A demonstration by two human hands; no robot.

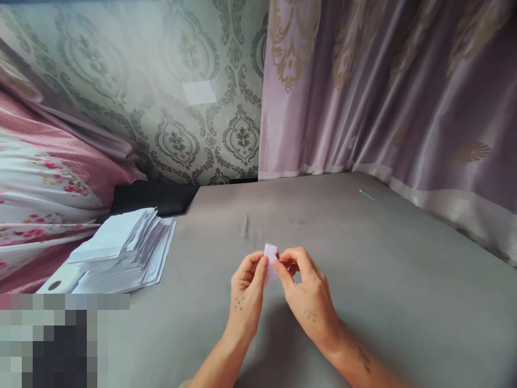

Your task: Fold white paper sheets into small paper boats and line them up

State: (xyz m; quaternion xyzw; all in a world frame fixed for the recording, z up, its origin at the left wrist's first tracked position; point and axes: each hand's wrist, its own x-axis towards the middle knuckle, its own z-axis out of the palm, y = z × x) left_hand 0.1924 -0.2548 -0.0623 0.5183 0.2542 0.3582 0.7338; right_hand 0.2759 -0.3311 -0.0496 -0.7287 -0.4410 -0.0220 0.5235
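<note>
The L hand point(249, 286) and R hand point(309, 293) are closest, w/ a small folded paper point(270, 252) b/w them. The L thumb and fingers pinch it on its left side; the R thumb presses its front, R fingers bent close, so both hold it. Both hands have little dark dots on the skin. The paper is over a gray cloth point(202, 323). Off to the left is a big messy pile of white sheets point(117, 242), w/ a white board point(67, 277) w/ a dark hole poking out under it. Behind the pile is a flat black thing point(159, 198). Far right, a thin blue-green stick point(367, 195) lies on the cloth, nr the purple curtain point(307, 118). At the back is a wall point(153, 108) w/ gray leafy shapes.
</note>
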